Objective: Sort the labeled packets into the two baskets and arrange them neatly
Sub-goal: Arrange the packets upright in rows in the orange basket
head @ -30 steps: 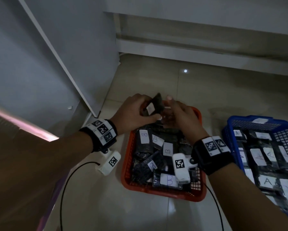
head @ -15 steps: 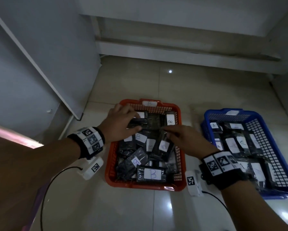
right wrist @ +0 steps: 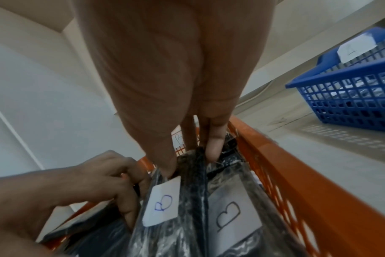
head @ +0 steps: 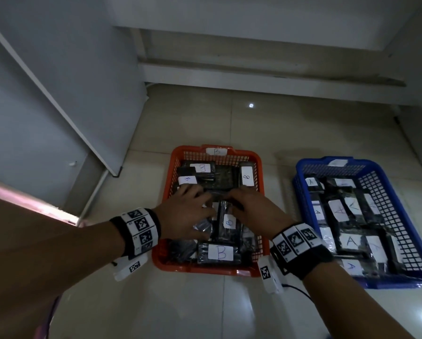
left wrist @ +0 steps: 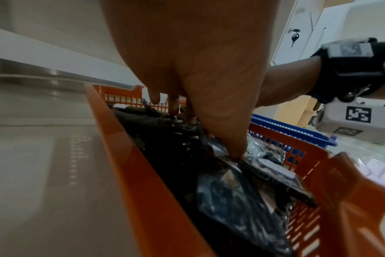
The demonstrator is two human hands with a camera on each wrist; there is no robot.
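Both hands [head: 219, 216] pressing B packets [head: 226, 222], inside orange basket [head: 262, 192]

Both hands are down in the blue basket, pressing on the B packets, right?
Not quite: both hands, left and right, are in the orange basket, pressing on the B packets. The blue basket holds A packets. The head view shows it.
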